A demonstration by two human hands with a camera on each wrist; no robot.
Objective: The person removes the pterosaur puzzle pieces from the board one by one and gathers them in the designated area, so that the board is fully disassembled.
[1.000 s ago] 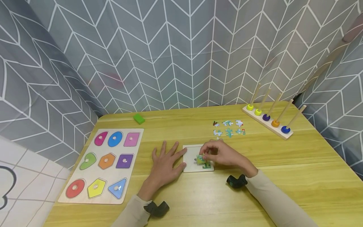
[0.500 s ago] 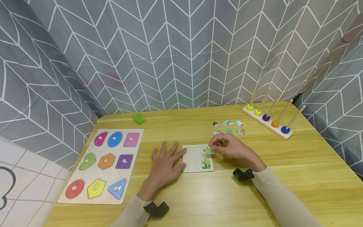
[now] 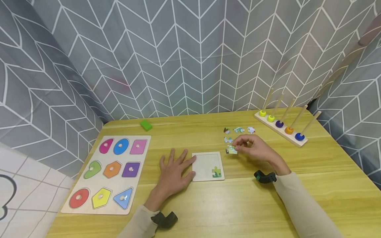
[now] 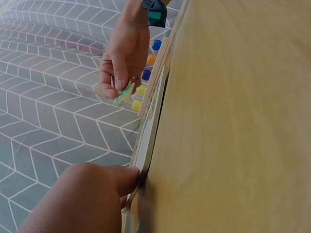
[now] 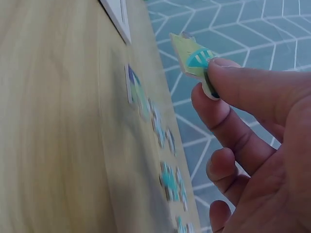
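Puzzle piece (image 3: 232, 149) between right hand (image 3: 256, 150) fingers (image 5: 228, 82)

A small jigsaw piece (image 3: 232, 149), pale green with turquoise markings, sits pinched between thumb and fingertips of the right hand (image 3: 256, 150), held tilted just above the desk (image 3: 297, 185), beside the loose pieces. The white puzzle tray (image 3: 205, 163) lies flat, one green piece (image 3: 216, 172) seated in its near right corner, the left hand (image 3: 172, 172) flat against its left edge.
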